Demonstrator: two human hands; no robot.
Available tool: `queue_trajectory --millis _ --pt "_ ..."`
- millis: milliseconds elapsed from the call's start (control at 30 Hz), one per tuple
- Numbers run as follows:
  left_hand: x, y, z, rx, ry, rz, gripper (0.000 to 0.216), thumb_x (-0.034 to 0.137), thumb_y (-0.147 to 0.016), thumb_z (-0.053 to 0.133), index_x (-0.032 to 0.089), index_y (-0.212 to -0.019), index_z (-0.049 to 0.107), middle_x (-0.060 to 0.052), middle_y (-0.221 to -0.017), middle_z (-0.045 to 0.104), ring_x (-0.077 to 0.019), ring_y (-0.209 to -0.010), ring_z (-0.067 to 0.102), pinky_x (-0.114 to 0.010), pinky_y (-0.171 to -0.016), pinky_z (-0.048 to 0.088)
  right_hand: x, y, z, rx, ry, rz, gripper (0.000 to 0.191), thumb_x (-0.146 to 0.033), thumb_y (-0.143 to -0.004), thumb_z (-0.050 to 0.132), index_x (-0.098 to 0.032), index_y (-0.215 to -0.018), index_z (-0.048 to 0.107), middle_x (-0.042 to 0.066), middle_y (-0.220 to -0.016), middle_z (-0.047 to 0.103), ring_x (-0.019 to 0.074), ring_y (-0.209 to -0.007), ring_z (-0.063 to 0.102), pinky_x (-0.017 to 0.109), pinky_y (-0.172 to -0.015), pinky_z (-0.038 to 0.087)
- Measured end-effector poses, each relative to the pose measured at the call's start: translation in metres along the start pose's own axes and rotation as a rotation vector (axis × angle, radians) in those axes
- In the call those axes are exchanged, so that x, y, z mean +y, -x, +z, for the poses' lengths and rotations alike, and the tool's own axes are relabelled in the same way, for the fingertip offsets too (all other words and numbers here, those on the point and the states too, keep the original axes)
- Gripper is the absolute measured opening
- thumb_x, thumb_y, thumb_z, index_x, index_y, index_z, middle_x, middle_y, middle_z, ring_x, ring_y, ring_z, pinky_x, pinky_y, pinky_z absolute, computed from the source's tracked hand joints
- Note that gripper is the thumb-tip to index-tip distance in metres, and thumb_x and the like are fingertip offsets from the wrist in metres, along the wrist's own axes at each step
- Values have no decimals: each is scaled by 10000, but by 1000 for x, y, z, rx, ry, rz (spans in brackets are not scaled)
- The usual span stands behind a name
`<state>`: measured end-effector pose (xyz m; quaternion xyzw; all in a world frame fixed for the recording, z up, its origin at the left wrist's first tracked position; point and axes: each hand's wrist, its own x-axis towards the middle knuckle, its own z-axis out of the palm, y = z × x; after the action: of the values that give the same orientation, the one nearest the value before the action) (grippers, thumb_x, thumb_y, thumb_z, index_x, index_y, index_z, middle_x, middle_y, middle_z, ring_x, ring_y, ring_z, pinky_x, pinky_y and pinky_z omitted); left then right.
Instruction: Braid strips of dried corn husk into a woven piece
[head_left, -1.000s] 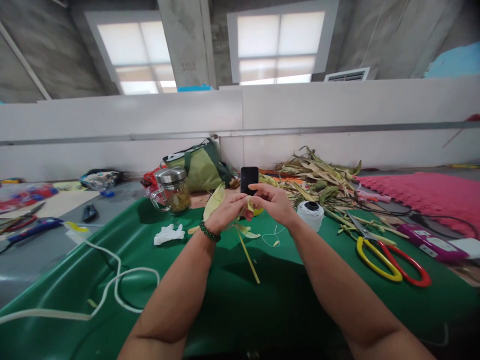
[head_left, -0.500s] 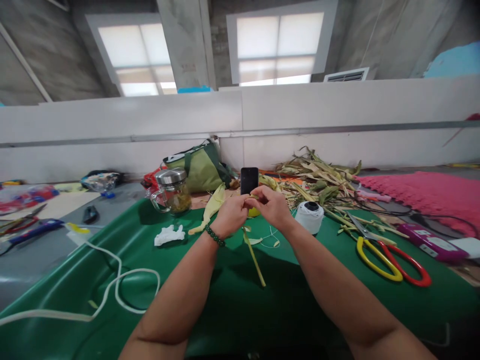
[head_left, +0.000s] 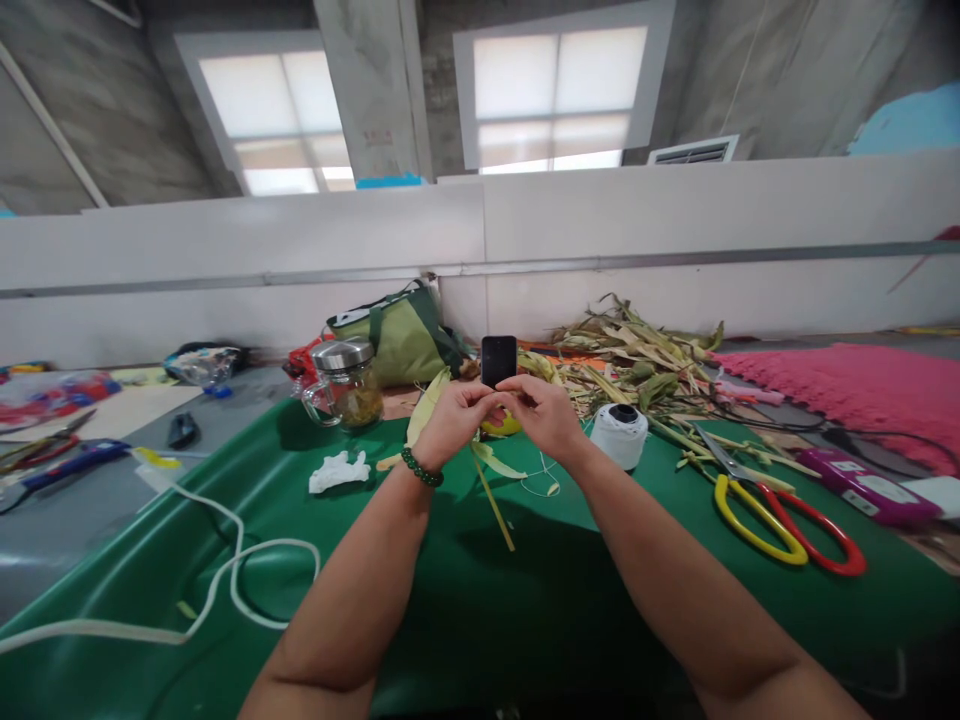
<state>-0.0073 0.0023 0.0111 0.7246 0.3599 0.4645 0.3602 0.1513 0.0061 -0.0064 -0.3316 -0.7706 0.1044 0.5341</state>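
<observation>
Stalk [head_left: 495, 505] is hanging mid-frame from pinched left hand [head_left: 452, 416]; right hand [head_left: 547, 412] is touching left, fingers curled, hold unclear. Stalk probably weighing little, bending stiffly; upper end likely suiting light pinch.

The left forearm [head_left: 358, 570] and right forearm [head_left: 664, 560] reach forward from wide apart and slant inward to where the left hand [head_left: 453, 420] and right hand [head_left: 549, 416] meet at the fingertips, both with bent fingers, thumbs turned toward each other and the backs facing largely upward.
</observation>
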Motion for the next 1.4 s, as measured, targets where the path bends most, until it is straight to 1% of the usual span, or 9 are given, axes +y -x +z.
queue_trajectory --millis 267,500,600,733,833,933,1067,1133,1400 --pt "6 3 9 -44 -146 65 213 285 -831 512 164 -662 561 12 -565 578 -112 -548 522 -218 -557 435 3 1 0 60 57 69 415 -517 -924 441 -196 -748 637 46 -650 619 166 -626 568 294 -646 445" --pt "5 1 -1 21 -188 145 301 357 -826 544 151 -612 595 -9 -584 620 -114 -570 534 -218 -568 441 2 -10 -10 -257 -782 411 533 -678 -694 662 -167 -847 675 18 -628 642 119 -554 590 240 -519 481" --pt "7 3 2 -103 -35 109 265 381 -801 607 139 -705 654 -40 -681 686 -143 -634 609 -246 -614 501 7 -11 -9 -150 -759 462 492 -646 -611 746 -181 -690 606 -41 -491 547 70 -411 460 195 -401 375" --pt "6 4 5 -244 184 -9 242 354 -714 718 137 -802 658 -48 -746 720 -168 -711 677 -288 -712 548 12 -11 -3 53 -619 446 514 -670 -704 649 -199 -584 482 -76 -392 400 52 -340 316 205 -347 244" --pt "4 4 2 -178 228 -86 268 356 -701 736 137 -813 628 -39 -713 716 -160 -663 681 -283 -669 551 9 -11 -4 62 -716 429 478 -669 -729 607 -195 -763 558 -74 -462 459 60 -371 351 204 -373 272" --pt "3 3 0 -35 148 -58 265 386 -760 682 136 -751 594 -13 -615 668 -134 -561 638 -250 -574 521 4 -10 -7 -122 -722 363 582 -491 -575 810 -208 -1031 582 -53 -657 588 86 -524 510 208 -483 401" --pt "6 4 2 -54 48 -15 246 361 -778 667 145 -708 570 -18 -604 665 -142 -563 639 -256 -569 519 2 -8 -4 -81 -562 362 381 -508 -628 773 -173 -734 624 -43 -564 540 83 -504 478 220 -485 387" --pt "7 4 2 -94 66 -29 235 353 -781 661 155 -714 554 -25 -627 680 -152 -591 655 -269 -591 528 4 -9 -2 -10 -563 400 445 -597 -687 693 -165 -616 612 -30 -508 515 75 -461 441 224 -455 364" --pt "3 2 -7 -141 10 -10 193 329 -721 678 142 -697 633 3 -637 638 -115 -585 576 -227 -567 454 7 -14 -2 180 -768 513 459 -594 -543 793 -157 -611 670 -29 -492 551 50 -403 427 198 -387 338"
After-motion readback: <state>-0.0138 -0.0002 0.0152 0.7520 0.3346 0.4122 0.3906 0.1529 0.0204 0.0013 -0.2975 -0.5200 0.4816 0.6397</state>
